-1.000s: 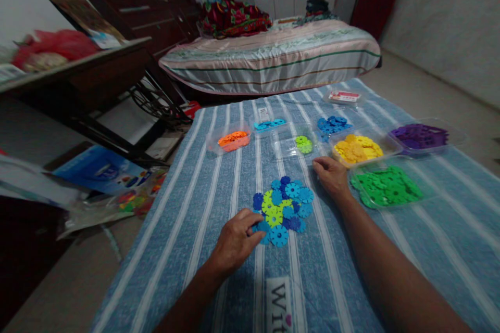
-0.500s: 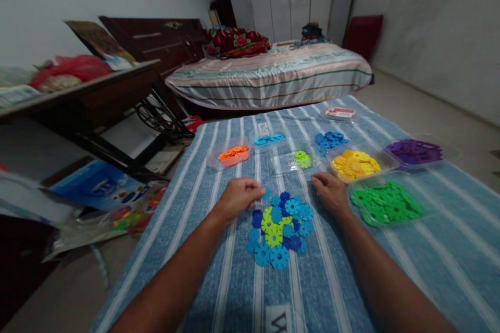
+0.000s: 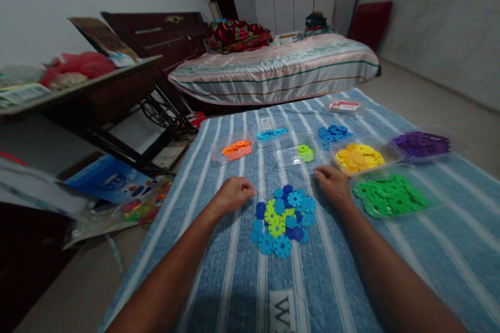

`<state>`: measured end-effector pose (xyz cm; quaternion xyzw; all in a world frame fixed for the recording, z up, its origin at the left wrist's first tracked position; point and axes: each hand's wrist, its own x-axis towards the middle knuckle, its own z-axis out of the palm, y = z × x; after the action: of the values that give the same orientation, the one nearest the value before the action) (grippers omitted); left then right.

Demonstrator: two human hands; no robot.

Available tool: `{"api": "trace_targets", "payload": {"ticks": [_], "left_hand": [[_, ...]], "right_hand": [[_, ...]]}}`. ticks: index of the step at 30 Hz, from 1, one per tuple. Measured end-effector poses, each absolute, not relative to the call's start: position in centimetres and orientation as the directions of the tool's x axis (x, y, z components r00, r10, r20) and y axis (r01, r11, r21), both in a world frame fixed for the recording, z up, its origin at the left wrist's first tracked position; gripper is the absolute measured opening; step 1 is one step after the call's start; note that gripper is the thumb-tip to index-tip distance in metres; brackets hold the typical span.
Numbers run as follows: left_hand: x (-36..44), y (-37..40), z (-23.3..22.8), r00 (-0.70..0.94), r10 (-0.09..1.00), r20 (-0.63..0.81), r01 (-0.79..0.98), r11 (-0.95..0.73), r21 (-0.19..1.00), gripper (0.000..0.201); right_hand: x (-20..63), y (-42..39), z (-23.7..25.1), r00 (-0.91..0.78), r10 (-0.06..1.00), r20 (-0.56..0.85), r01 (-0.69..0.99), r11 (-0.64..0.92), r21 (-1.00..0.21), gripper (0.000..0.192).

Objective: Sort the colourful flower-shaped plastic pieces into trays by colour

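Half a second ago the left hand (image 3: 233, 193) was curled beside the upper left of the heap with a light blue disc at its fingertips; now it sits a little lower, left of the heap, fingers folded into a loose fist, and whether a disc is inside cannot be told. A second ago it was at the heap's near edge.

Nearest the camera, both forearms run up from the bottom of the frame over the striped blue cloth (image 3: 219, 276). At centre lies the mixed heap of discs (image 3: 282, 217), light blue, dark blue and lime, touching neither hand. The right hand (image 3: 331, 185) rests palm down just right of it, fingers slack and holding nothing, close to the green tray (image 3: 390, 195).

Farther up stand the sorted trays: orange (image 3: 236, 149), light blue (image 3: 271, 133), lime (image 3: 305, 152), dark blue (image 3: 332, 133), yellow (image 3: 359, 156) and purple (image 3: 420, 143), with a bed (image 3: 273, 65) beyond.

The step looks like sorting the heap by colour. A next pick would need a pinch on one edge disc without dragging its interlocked neighbours, then a reach to the tray of matching colour.
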<state>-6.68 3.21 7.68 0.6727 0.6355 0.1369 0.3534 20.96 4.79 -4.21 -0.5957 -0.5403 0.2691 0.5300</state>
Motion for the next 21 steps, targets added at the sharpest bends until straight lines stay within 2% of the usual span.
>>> {"api": "trace_targets", "payload": {"ticks": [5, 10, 14, 18, 21], "left_hand": [[-8.4, -1.4, 5.7, 0.252, 0.889, -0.381, 0.826, 0.007, 0.563, 0.013], [-7.4, -3.5, 5.0, 0.216, 0.911, -0.352, 0.872, -0.018, 0.489, 0.016], [-6.5, -3.6, 4.9, 0.226, 0.921, -0.318, 0.906, -0.079, 0.416, 0.011], [-7.0, -2.7, 5.2, 0.243, 0.895, -0.374, 0.896, -0.06, 0.439, 0.012], [-7.9, -1.2, 6.2, 0.308, 0.825, -0.473, 0.842, -0.006, 0.539, 0.015]], "right_hand": [[21.1, 4.8, -4.4, 0.276, 0.93, 0.242, 0.348, 0.138, -0.927, 0.033], [21.1, 4.8, -4.5, 0.28, 0.925, 0.256, 0.34, 0.154, -0.928, 0.034], [21.2, 4.8, -4.5, 0.275, 0.929, 0.249, 0.342, 0.148, -0.928, 0.034], [21.1, 4.8, -4.4, 0.274, 0.931, 0.24, 0.34, 0.14, -0.93, 0.035], [21.0, 4.8, -4.3, 0.276, 0.93, 0.244, 0.34, 0.143, -0.929, 0.034]]}}
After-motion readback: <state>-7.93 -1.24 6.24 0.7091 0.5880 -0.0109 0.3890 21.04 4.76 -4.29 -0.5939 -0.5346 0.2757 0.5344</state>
